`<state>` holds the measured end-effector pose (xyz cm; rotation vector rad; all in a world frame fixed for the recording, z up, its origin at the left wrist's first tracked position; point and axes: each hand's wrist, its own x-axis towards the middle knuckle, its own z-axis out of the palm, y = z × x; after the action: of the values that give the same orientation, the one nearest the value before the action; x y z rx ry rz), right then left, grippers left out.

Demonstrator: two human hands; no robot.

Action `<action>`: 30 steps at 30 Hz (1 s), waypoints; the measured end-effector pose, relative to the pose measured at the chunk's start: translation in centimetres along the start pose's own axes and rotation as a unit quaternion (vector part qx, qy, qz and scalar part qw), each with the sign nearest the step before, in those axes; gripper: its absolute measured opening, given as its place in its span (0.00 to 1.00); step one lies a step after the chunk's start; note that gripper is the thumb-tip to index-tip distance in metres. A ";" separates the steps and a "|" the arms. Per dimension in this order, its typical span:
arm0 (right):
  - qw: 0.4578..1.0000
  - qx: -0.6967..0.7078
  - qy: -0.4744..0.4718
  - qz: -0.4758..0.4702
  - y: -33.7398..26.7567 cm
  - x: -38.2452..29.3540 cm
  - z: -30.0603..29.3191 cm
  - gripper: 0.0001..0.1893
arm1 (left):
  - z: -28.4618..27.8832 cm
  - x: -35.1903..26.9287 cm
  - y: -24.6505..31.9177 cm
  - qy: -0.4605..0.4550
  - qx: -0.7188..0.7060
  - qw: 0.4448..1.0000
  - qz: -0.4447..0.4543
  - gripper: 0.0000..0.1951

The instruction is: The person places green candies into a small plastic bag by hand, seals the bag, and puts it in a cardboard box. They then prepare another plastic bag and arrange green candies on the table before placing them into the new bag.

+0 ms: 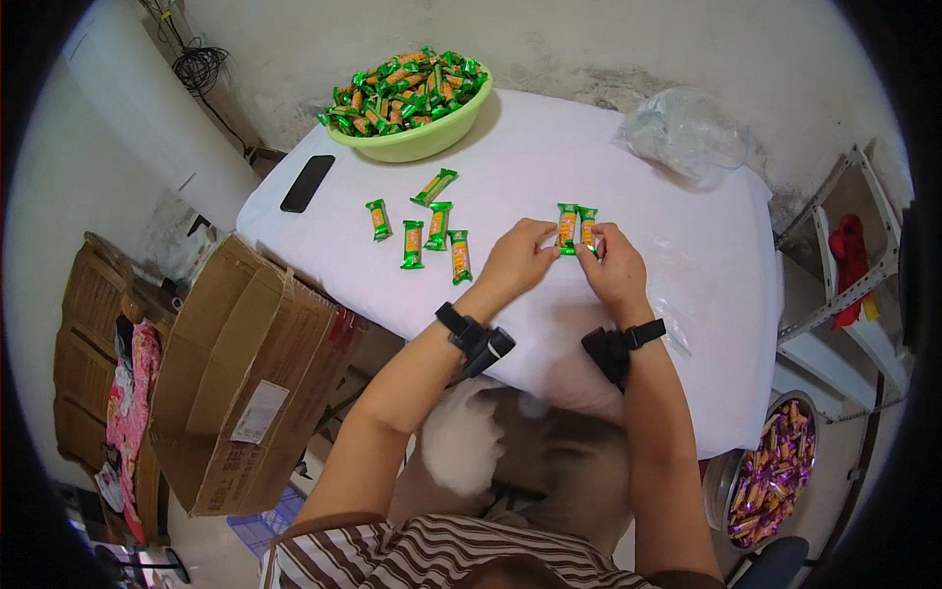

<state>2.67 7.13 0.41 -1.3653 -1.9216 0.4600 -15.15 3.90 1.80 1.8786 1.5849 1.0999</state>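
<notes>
Two green-and-orange wrapped snack bars stand side by side, the left snack packet (566, 224) and the right snack packet (587, 223), held between my hands over the white-covered table (537, 162). My left hand (521, 254) grips the left packet along its outer edge with thumb and fingertips. On the other side, my right hand (617, 265) pinches the right packet, its thumb across the lower end. Several matching packets (439, 225) lie loose to the left of my left hand. A pale green basin (419, 143), heaped with the same packets, sits at the table's far side.
A black phone (307, 184) lies at the table's left. Clear plastic bags (684, 136) rest at the back right, and a flat clear bag (673, 302) near my right wrist. Left stands a cardboard box (243, 412); right, a metal shelf (839, 294) and a bowl (813, 449) of purple-wrapped sweets.
</notes>
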 end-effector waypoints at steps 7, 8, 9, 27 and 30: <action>1.000 0.009 0.018 -0.018 0.0 -0.1 0.1 0.19 | -6.0 -4.5 -0.3 0.092 0.101 0.991 -0.002 0.13; 1.000 0.006 0.015 -0.015 0.0 -0.1 0.1 0.19 | -6.6 -5.2 -1.0 0.091 0.103 0.991 -0.001 0.13; 1.000 0.001 0.013 -0.013 0.0 0.0 0.1 0.19 | -6.9 -5.8 -1.6 0.100 0.106 0.989 -0.023 0.13; 0.983 0.169 -0.038 -0.057 -4.6 -1.3 -0.8 0.15 | -6.3 2.1 -3.1 0.202 -0.001 0.976 -0.076 0.18; 0.904 0.329 -0.268 -0.045 -8.6 -3.8 0.2 0.20 | -7.8 4.1 -0.1 0.195 -0.373 0.889 -0.180 0.17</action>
<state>-2.45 0.39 4.55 -0.7374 -1.9452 1.4079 -21.31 6.62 7.46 0.8573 1.3276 1.6635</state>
